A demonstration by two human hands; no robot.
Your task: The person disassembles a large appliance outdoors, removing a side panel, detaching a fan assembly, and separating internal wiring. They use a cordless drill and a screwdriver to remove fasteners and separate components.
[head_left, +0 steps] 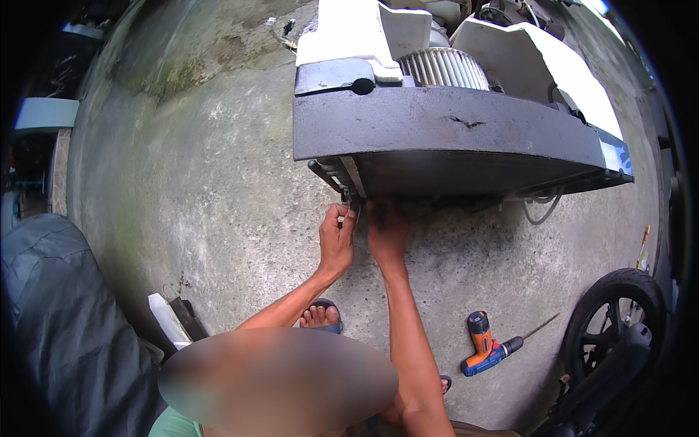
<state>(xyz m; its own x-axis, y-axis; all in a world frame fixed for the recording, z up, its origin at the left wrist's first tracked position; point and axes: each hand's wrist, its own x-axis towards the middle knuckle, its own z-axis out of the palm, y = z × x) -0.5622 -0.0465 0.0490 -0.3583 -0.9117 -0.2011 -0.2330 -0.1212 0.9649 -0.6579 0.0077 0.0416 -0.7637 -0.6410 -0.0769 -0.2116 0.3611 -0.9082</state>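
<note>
A grey air conditioner unit stands ahead of me, its casing off. White foam pieces and a ribbed blower wheel show on top. At its lower left corner, next to short pipes, my left hand is closed in a pinch; whatever lies between the fingertips is too small to make out. Just to the right, my right hand reaches under the unit's near edge. Shadow and blur hide its fingers there.
On the concrete floor, a blue and orange cordless drill with a long bit lies at my right. Beyond it is a motorcycle wheel. A dark cover drapes something at the left, and a cable loops under the unit's right side.
</note>
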